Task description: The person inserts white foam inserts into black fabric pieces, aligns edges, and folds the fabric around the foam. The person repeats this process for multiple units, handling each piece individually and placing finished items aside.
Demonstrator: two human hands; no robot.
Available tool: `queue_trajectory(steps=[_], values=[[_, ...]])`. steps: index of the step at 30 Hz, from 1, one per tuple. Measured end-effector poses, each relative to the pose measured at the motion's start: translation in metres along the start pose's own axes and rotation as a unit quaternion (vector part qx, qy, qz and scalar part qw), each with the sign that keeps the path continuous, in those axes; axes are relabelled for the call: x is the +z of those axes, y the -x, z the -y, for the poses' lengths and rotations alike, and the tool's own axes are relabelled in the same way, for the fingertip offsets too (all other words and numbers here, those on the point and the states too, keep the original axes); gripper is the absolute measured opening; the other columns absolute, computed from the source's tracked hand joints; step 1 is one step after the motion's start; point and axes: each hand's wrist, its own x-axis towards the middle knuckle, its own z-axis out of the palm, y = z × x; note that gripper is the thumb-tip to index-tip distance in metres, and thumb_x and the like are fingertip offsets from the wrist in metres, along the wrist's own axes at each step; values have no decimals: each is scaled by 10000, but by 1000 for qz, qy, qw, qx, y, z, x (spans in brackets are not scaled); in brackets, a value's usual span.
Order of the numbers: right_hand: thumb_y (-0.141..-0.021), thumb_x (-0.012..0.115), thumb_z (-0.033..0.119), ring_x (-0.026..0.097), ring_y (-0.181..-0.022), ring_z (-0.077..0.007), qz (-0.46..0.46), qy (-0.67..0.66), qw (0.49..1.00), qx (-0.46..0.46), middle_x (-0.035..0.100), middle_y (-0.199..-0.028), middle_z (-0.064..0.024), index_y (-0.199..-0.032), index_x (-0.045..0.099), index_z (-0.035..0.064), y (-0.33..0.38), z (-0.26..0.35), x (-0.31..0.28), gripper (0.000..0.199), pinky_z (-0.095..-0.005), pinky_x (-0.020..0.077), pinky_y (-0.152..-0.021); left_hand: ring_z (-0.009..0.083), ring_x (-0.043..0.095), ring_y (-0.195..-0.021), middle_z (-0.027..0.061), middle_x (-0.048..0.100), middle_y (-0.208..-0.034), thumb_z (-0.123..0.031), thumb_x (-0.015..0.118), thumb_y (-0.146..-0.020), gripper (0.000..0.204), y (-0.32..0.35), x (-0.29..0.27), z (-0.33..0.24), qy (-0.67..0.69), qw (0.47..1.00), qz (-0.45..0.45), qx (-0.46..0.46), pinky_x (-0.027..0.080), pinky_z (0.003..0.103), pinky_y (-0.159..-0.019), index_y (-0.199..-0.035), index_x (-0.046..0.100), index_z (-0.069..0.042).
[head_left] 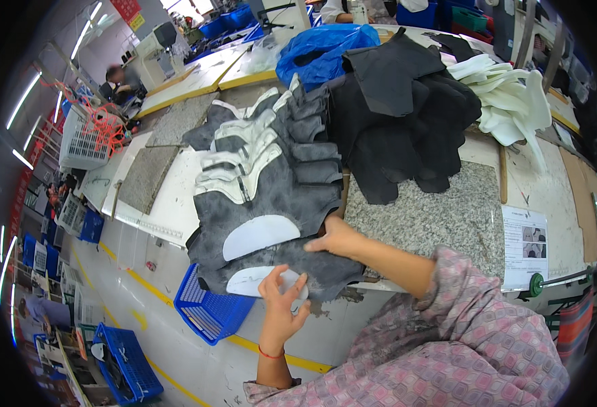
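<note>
Dark grey fabric shoe uppers (291, 180) with white linings lie in an overlapping row on the table. Nearest me, one grey upper (332, 268) hangs over the front edge and bears a white half-oval pad (244, 279). My left hand (281, 302) rests its fingertips on that pad, fingers apart. My right hand (339, 239) grips the same upper at its right side, thumb on top and the other fingers partly hidden. Just beyond, a second white half-oval pad (261, 235) lies flat on the neighbouring upper.
A pile of black fabric pieces (400, 115) sits behind a speckled stone slab (434, 217). White foam-like pieces (509, 95) are heaped at the far right, near a printed sheet (524, 247). A blue plastic bag (322, 51) lies behind. Below the table stands a blue basket (210, 312).
</note>
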Motion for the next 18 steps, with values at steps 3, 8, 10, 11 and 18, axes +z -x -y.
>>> queue_trajectory(steps=[3,8,10,11,18], values=[[-556,846,275,617,-876,-285,-48,29,998,29,617,-960,-213,-981,571,-124,-5,10,17,645,-368,488,-756,339,501,-1080,156,574,-1150,-102,575,-680,404,-7,-15,-9,-61,996,-60,19,415,404,-905,-1069,650,-24],[-576,816,200,630,-843,-280,-68,-92,993,-40,640,-913,-184,-974,606,-99,13,45,18,541,-363,493,-739,266,603,-941,170,669,-980,-185,467,-810,476,-13,-42,-18,191,962,-196,-23,436,387,-935,-1215,540,53],[-581,794,172,641,-826,-286,-51,-61,997,12,651,-892,-187,-959,619,-92,19,52,15,493,-370,497,-733,237,598,-974,172,673,-969,-156,438,-850,536,-13,-58,-31,213,927,-299,-77,393,395,-1003,-1316,407,109],[-583,783,157,646,-818,-290,-36,-66,997,12,657,-881,-188,-951,626,-89,19,54,13,470,-373,499,-730,228,592,-1003,173,674,-961,-137,425,-866,559,-16,-66,-36,84,937,-338,-38,369,399,-1031,-1349,342,132],[-667,777,258,526,-1071,-428,-71,95,985,-121,530,-1101,-317,-1059,496,-135,42,50,40,621,-416,440,-908,359,439,-1234,222,401,-1370,-235,791,-656,881,-93,-26,-40,-15,996,-68,51,345,417,-1044,-1360,343,47]])
